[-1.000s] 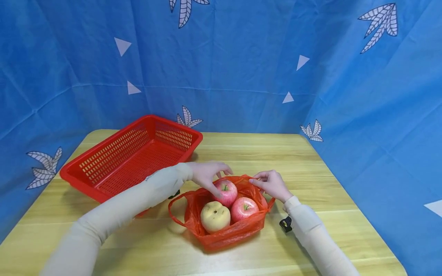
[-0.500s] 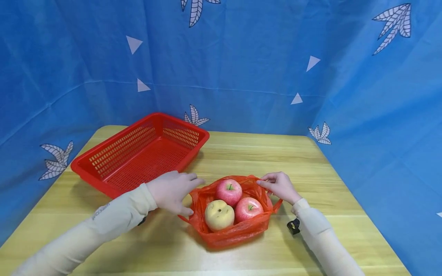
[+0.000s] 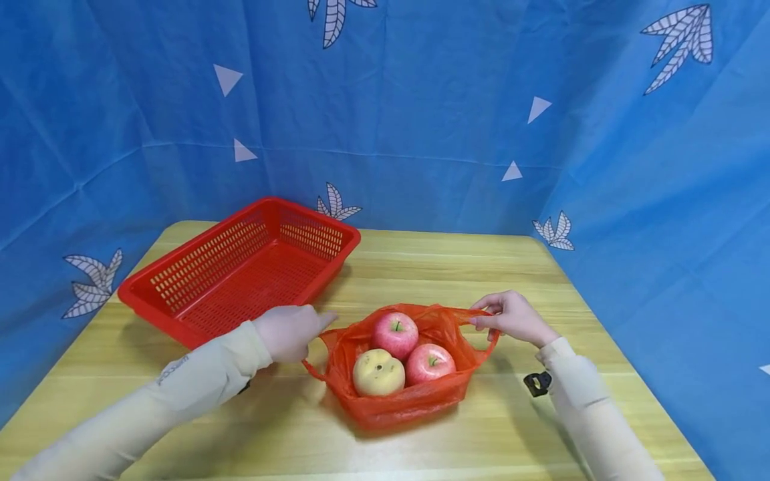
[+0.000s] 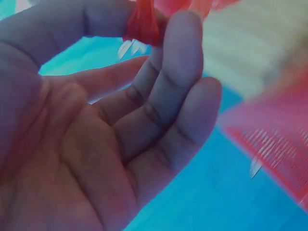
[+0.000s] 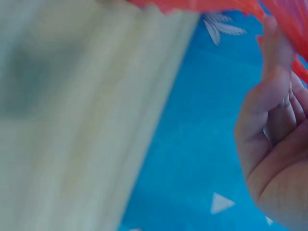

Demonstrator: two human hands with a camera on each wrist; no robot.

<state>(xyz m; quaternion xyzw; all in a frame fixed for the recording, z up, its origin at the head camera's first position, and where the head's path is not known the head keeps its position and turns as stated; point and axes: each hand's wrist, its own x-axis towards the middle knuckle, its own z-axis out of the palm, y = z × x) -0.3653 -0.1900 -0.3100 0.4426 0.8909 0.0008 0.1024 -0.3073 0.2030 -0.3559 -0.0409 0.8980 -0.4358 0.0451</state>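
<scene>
A red plastic bag stands on the table with its mouth spread wide. Inside lie two pink-red apples, one at the back and another to its right, beside a pale yellow, lobed fruit. At the bag's left side my left hand pinches the bag's loop handle; the left wrist view shows red plastic between thumb and fingers. My right hand holds the right handle between thumb and fingers, pulling it outward. The lower parts of the fruit are hidden by the bag.
A red perforated plastic basket sits at the back left of the wooden table, behind my left forearm. Blue patterned cloth hangs behind and along both sides.
My left hand has left the back apple, moved left and taken the left handle. My right hand has shifted right, from the bag's rim to the right handle, stretching the mouth wider.
</scene>
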